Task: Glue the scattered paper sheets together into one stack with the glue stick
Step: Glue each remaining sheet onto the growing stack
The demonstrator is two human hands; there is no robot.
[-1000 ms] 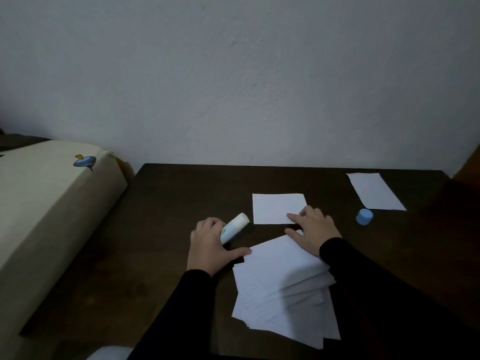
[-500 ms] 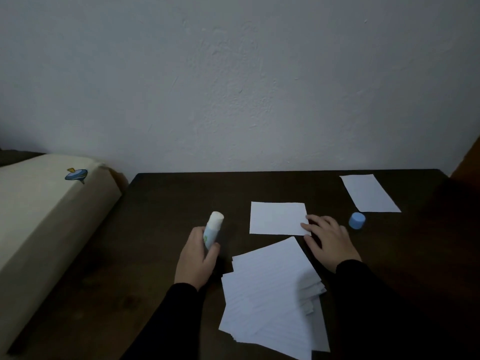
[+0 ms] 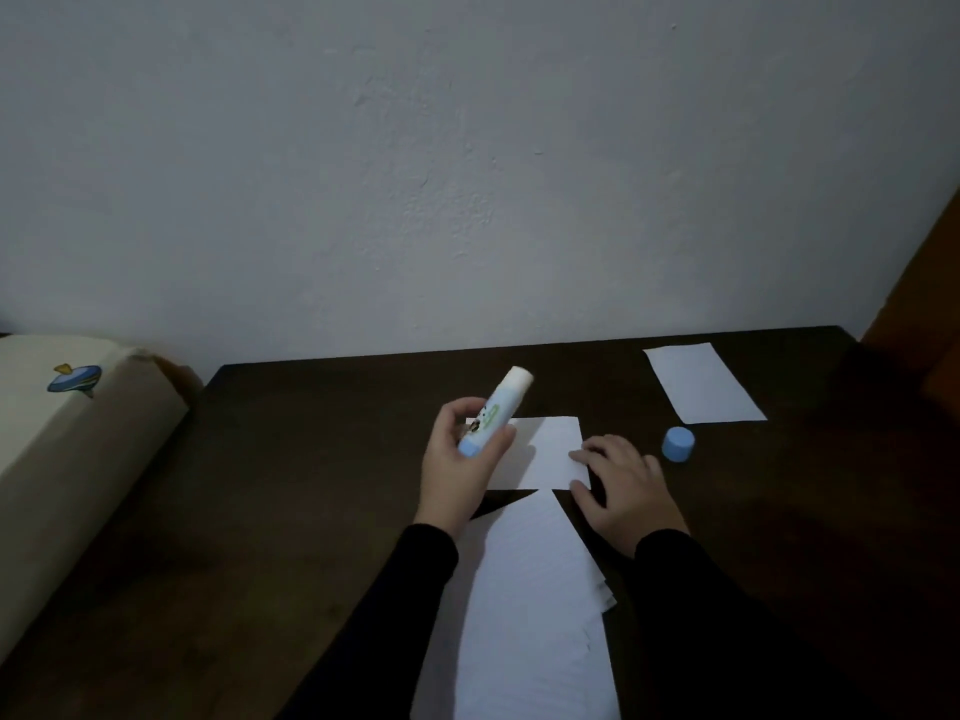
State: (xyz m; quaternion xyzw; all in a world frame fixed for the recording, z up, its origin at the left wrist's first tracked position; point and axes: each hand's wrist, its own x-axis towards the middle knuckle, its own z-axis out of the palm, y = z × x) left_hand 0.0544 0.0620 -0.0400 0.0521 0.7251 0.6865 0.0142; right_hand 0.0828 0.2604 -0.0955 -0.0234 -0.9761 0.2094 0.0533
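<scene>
My left hand (image 3: 457, 470) holds an uncapped glue stick (image 3: 498, 407), white with a blue base, tilted up and to the right above the left end of a single white sheet (image 3: 550, 449) on the dark table (image 3: 311, 485). My right hand (image 3: 623, 485) lies flat with its fingertips on that sheet's right edge. A fanned stack of white sheets (image 3: 535, 605) lies in front of me between my forearms. Another loose sheet (image 3: 701, 381) rests at the far right. The blue cap (image 3: 678, 444) stands right of my right hand.
A cream cushioned piece of furniture (image 3: 62, 459) with a small blue sticker stands against the table's left side. A pale wall (image 3: 467, 174) runs behind the table. Something brown (image 3: 924, 330) borders the table on the right.
My left hand has lifted the glue stick and carried it right, over the single sheet. My right hand has stayed at that sheet's right edge. The view has tilted and shifted.
</scene>
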